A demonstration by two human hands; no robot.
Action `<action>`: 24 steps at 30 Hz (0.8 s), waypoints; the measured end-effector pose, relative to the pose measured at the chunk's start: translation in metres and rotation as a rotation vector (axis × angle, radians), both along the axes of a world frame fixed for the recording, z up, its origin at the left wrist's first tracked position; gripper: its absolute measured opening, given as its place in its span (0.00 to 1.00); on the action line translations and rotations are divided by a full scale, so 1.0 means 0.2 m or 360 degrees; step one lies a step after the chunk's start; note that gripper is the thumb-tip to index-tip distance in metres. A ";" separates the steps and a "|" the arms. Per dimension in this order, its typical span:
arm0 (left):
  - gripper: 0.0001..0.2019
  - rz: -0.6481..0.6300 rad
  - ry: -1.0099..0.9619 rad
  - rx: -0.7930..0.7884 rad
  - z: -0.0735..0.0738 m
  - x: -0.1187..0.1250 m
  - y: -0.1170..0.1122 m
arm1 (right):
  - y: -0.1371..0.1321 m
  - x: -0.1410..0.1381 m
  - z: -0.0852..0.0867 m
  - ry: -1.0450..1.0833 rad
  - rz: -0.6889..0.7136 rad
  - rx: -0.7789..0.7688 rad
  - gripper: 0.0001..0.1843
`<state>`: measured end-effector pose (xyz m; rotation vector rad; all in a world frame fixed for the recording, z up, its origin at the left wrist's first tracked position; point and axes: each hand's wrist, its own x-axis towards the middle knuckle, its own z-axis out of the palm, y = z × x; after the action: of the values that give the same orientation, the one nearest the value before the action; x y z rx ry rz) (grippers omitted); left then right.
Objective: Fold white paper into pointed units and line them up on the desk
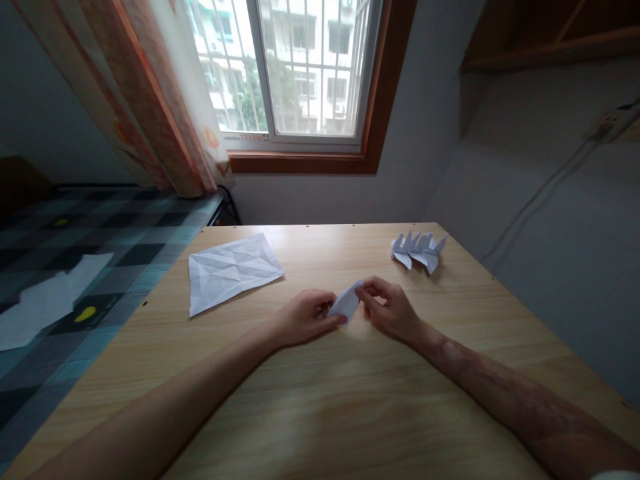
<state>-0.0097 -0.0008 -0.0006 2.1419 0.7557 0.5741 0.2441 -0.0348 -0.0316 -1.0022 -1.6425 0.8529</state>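
Observation:
A small folded piece of white paper (347, 303) is held between my two hands, tilted with its narrow end up to the right. My left hand (311, 316) pinches its lower left part, thumb in front. At the upper right end, my right hand (390, 308) grips the edge between thumb and fingers. To the left on the table lies a creased, unfolded white sheet (235, 270). A cluster of folded white paper figures (419, 249), with pointed tips and wing-like flaps, stands at the back right.
The wooden table (320, 413) reaches toward the wall below a barred window (313, 73). On the left is a bed with a checked cover (120, 220), where white sheets (47, 303) lie. A cable (543, 190) runs down the right wall.

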 end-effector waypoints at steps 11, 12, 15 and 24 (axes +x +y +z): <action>0.11 0.0273 -0.0003 0.0127 0.00 0.00 -0.01 | 0.00 0.01 0.07 -0.0225 -0.0151 0.0785 0.10; 0.11 0.0275 -0.0007 0.0133 0.00 0.00 -0.01 | 0.00 0.01 0.07 -0.0232 -0.0157 0.0802 0.09; 0.12 0.0305 -0.0018 0.0156 0.00 0.00 -0.01 | 0.00 0.01 0.08 -0.0253 -0.0222 0.0851 0.08; 0.10 0.0557 -0.0143 0.0152 -0.01 0.00 0.00 | -0.03 0.00 0.11 -0.0377 0.0057 0.1034 0.10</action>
<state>-0.0091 -0.0013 -0.0017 2.0654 1.0805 0.8988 0.2446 -0.0404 -0.0093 -0.6259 -1.9588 0.1829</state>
